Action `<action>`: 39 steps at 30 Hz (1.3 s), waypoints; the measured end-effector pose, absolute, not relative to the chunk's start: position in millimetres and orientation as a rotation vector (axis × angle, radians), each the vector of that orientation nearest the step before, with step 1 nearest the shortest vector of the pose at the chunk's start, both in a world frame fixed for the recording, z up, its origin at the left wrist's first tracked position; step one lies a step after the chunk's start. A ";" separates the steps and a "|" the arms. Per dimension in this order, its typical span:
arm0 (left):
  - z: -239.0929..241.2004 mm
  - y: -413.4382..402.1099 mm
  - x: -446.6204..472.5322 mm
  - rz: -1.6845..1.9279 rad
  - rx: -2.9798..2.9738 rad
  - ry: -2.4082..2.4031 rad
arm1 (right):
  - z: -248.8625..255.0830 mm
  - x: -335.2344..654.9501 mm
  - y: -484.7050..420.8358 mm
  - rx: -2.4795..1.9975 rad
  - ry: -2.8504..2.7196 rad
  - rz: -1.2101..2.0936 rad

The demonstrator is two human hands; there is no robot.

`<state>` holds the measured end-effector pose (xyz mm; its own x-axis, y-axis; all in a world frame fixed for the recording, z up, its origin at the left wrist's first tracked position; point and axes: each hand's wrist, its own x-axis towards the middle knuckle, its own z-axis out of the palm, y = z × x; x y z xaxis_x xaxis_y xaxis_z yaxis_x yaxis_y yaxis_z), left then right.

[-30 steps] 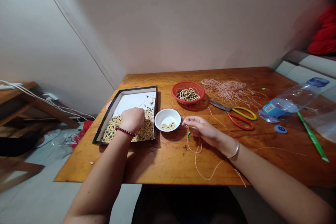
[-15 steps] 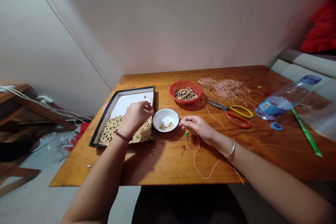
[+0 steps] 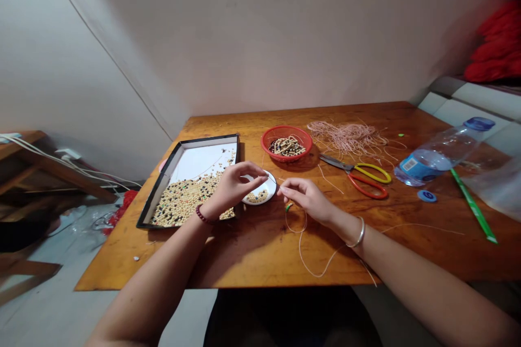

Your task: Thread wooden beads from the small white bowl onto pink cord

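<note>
My left hand [image 3: 236, 187] is closed in a pinch above the white bowl [image 3: 272, 195], partly covering it. A thin pale string seems to run from its fingertips toward my right hand; whether a bead is also there is too small to tell. My right hand [image 3: 305, 198] pinches the beaded string [image 3: 302, 246] just right of the bowl. A few beads, one green [image 3: 288, 207], hang below its fingers, and the string loops down onto the table. Pale beads [image 3: 257, 196] lie in the bowl. The black-rimmed tray [image 3: 166, 176] of pale, dark and green beads stands left of it.
Behind the bowl is a red basket [image 3: 266, 143] of strung beads. A heap of pink string [image 3: 345, 138], scissors [image 3: 368, 181], a tipped water bottle [image 3: 443, 154], a blue cap [image 3: 427, 196] and a green strip [image 3: 474, 206] lie to the right on the wooden table [image 3: 252, 260].
My left hand has moved right from over the bead tray to over the bowl, close to my right hand. My right hand has stayed nearly still with the string.
</note>
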<state>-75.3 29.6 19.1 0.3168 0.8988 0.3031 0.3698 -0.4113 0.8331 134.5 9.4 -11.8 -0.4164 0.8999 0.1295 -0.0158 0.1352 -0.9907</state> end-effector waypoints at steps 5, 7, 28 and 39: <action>18.4 28.1 -72.6 1.060 1.859 1.108 | -12.0 135.1 9.9 -0.884 -1.583 1.395; 17.4 28.2 -72.2 1.065 1.833 1.099 | -12.4 135.6 10.3 -0.884 -1.583 1.388; 11.2 30.7 -71.5 1.039 1.889 1.070 | -12.8 137.6 11.4 -0.871 -1.545 1.425; 10.8 31.0 -71.2 1.037 1.916 1.075 | -11.9 136.8 11.8 -0.845 -1.538 1.415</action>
<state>-71.2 31.0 10.8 0.3358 0.8923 0.3018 0.3343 -0.4124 0.8474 136.8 11.8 -11.9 -0.4021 0.9039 0.1456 -0.0697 0.1283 -0.9893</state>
